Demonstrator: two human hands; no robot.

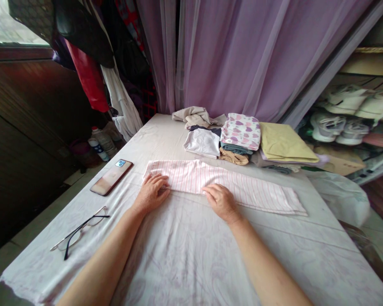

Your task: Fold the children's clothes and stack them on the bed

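A pair of white trousers with pink stripes [185, 174], folded lengthwise into a long strip, lies across the table. Flat on its left end rests my left hand [151, 191], fingers stretched out over the cloth and the thumb at the near edge. My right hand [220, 199] is at the middle of the near edge, with its fingers curled and closed on the cloth there. The right end of the trousers lies loose, its layers slightly apart.
A phone [111, 177] and eyeglasses [79, 229] lie on the left of the table [185, 255]. Folded clothes stand at the back, among them a heart-print piece [241, 129], a white piece [202, 143] and a yellow piece [287, 142]. A purple curtain [223, 55] hangs behind.
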